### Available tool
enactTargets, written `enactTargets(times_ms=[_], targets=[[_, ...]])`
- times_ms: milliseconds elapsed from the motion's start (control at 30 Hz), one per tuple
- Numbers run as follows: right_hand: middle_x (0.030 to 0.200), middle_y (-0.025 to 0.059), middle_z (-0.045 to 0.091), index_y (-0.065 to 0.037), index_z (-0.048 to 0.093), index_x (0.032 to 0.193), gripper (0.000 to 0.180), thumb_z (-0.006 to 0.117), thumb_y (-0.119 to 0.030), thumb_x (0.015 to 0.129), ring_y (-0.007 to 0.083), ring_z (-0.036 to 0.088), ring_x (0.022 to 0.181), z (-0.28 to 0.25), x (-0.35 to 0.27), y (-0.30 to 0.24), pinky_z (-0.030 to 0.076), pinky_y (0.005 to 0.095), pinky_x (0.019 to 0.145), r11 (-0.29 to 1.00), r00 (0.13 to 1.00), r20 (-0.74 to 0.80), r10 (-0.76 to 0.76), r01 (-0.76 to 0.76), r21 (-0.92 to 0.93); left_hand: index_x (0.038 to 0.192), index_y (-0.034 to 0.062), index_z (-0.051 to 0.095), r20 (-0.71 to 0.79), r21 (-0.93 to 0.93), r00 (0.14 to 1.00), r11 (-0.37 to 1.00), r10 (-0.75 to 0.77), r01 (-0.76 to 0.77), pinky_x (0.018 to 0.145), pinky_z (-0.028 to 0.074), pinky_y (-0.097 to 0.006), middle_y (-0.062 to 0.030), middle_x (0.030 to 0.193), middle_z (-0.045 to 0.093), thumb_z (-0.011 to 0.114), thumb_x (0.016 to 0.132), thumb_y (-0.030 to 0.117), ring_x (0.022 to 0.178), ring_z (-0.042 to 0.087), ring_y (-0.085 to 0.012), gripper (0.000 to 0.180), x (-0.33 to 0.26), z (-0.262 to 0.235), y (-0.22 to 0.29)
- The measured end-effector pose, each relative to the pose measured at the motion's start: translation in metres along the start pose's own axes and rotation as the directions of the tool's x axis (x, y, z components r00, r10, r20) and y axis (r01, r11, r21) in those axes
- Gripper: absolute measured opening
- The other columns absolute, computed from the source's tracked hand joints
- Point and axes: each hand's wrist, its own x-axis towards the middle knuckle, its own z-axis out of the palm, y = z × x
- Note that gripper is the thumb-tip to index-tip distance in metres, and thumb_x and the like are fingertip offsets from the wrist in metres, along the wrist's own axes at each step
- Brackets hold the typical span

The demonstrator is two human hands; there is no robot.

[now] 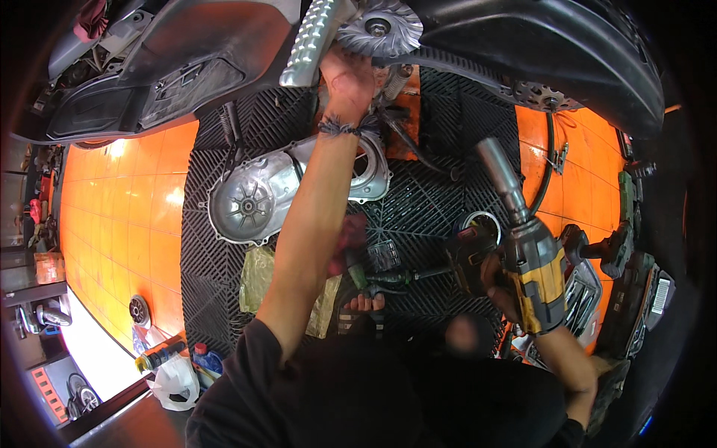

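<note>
Beyond the silver cover (250, 201), my left hand (347, 79) is at the finned wheel (379, 28); its grip I cannot tell. Right of the cover, my right hand (498, 286) grasps the impact wrench (535, 275).

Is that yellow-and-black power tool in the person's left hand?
No, the right hand holds the power tool, while the left hand is up by the finned metal disc.

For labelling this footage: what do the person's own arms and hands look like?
Black fabric sleeves end near the elbows, leaving the forearms bare. The ungloved left hand has a dark grey, frayed-looking wristband; the right hand shows no glove either.
</note>
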Motion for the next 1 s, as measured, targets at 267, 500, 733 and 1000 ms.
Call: enactTargets(times_ms=[267, 500, 733, 1000], targets=[[0.113, 0.0084, 0.055, -0.006, 0.048, 0.123, 0.037, 0.062, -0.007, 0.089, 0.0189, 0.056, 0.105, -0.033, 0.060, -0.042, 0.048, 0.0299, 0.082, 0.892, 0.956, 0.204, -0.211, 0.274, -0.360, 0.147, 0.0044, 0.032, 0.028, -0.008, 0.992, 0.992, -0.124, 0.124, 0.118, 0.027, -0.050, -0.0129, 0.151, 0.036, 0.064, 0.088, 0.060, 0.142, 0.032, -0.0308, 0.088, -0.012, 0.022, -0.009], [0.136, 0.0113, 0.053, -0.006, 0.041, 0.144, 0.051, 0.057, -0.007, 0.095, 0.0203, 0.056, 0.122, 0.028, 0.109, 0.001, 0.051, 0.0279, 0.091, 0.836, 0.833, 0.171, -0.526, 0.468, 0.287, 0.143, -0.0003, 0.036, -0.262, 0.040, 0.963, 0.997, -0.056, 0.069, 0.110, 0.036, -0.050, -0.0154, 0.137, 0.045, 0.068, 0.084, 0.061, 0.129, 0.043, -0.0324, 0.092, -0.013, 0.017, -0.017], [0.125, 0.0124, 0.058, -0.003, 0.041, 0.139, 0.055, 0.063, -0.012, 0.089, 0.0229, 0.061, 0.111, 0.089, 0.152, 0.015, 0.053, 0.0302, 0.086, 0.429, 0.952, -0.196, -0.236, 0.283, 0.858, 0.136, 0.0114, 0.046, -0.238, -0.078, 0.954, 0.983, -0.181, 0.167, 0.105, 0.042, -0.044, -0.0078, 0.132, 0.053, 0.075, 0.088, 0.029, 0.124, 0.051, -0.0252, 0.058, -0.004, 0.004, -0.004], [0.109, 0.0151, 0.066, 0.002, 0.040, 0.132, 0.071, 0.077, -0.020, 0.076, 0.0279, 0.069, 0.097, 0.088, 0.191, -0.010, 0.056, 0.0333, 0.080, 0.667, 0.889, -0.448, -0.098, 0.393, 0.633, 0.141, -0.0002, 0.030, -0.170, 0.137, 0.982, 0.985, -0.084, 0.108, 0.104, 0.045, -0.048, -0.0176, 0.136, 0.038, 0.077, 0.085, 0.041, 0.127, 0.043, -0.0312, 0.084, -0.015, 0.009, 0.007]])
